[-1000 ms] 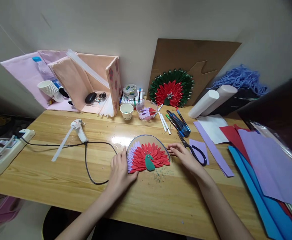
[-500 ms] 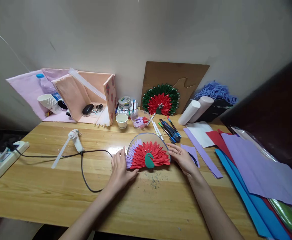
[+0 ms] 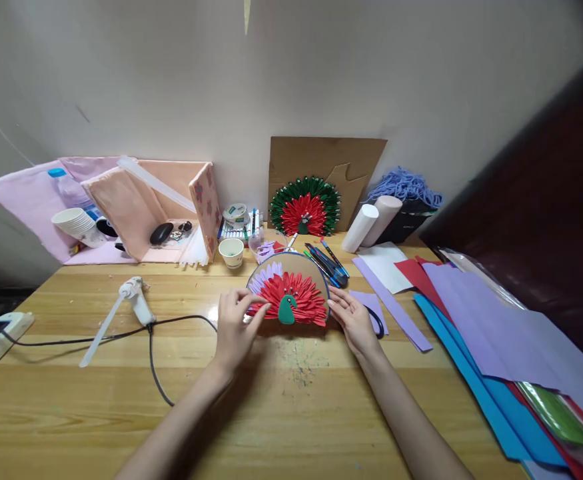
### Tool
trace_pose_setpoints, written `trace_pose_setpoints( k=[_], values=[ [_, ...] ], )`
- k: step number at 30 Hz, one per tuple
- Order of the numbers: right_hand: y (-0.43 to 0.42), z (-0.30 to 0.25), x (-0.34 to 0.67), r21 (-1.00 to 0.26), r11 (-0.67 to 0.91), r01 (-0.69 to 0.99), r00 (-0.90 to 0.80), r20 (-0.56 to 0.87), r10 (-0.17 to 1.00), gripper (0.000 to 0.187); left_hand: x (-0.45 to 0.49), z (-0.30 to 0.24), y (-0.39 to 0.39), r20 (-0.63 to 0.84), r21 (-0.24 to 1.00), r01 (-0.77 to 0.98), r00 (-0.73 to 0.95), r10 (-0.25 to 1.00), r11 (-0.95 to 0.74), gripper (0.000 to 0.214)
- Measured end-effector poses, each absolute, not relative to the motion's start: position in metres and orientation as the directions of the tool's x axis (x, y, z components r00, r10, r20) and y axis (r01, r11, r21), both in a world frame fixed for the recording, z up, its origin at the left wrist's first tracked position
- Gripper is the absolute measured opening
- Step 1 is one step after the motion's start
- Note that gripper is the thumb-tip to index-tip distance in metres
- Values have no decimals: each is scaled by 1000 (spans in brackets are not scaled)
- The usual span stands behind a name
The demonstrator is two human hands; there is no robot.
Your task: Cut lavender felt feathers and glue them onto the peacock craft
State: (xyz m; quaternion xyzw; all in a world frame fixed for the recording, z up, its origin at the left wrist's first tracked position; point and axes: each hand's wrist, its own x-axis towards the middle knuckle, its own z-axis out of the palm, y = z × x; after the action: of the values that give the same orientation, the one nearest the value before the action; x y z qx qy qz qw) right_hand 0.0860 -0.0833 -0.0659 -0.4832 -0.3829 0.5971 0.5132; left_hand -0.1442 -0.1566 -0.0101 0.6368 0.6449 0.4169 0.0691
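Observation:
A half-round paper peacock [image 3: 291,293], with red and lilac petals and a green body on a tan card, stands tilted up from the wooden table [image 3: 281,393]. My left hand [image 3: 234,323] grips its left edge, fingers curled round the card. My right hand [image 3: 354,319] holds the right edge with fingers pressed against it. Black scissors [image 3: 377,321] lie partly hidden just behind my right hand.
A glue gun [image 3: 136,301] with a black cord lies at left. A finished red-and-green peacock [image 3: 305,210] leans on cardboard at the back. Pens [image 3: 327,261], a paper cup [image 3: 232,252], white rolls [image 3: 368,223] and coloured paper sheets [image 3: 496,320] fill the right side.
Both hands have raised the peacock from lying flat on the table to standing tilted on its straight edge. The camera has tipped upward and shifted.

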Motion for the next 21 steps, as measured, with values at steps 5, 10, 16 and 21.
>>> trace_pose_setpoints(
  k=[5, 10, 16, 21],
  values=[
    [-88, -63, 86, -962, -135, -236, 16, -143, 990, 46, -120, -12, -144, 415, 528, 835, -95, 905, -155, 16],
    [-90, -60, 87, -969, -107, -223, 41, -119, 992, 45, -113, -14, -138, 420, 510, 847, -96, 903, -148, 14],
    [-88, -64, 91, -961, -111, -254, 49, -128, 991, 44, -122, -17, -145, 472, 573, 814, -234, 850, -94, 13],
    [-84, -72, 90, -953, -107, -282, 95, -139, 986, 43, -140, -34, -154, 519, 581, 814, -357, 776, -14, 14]
  ],
)
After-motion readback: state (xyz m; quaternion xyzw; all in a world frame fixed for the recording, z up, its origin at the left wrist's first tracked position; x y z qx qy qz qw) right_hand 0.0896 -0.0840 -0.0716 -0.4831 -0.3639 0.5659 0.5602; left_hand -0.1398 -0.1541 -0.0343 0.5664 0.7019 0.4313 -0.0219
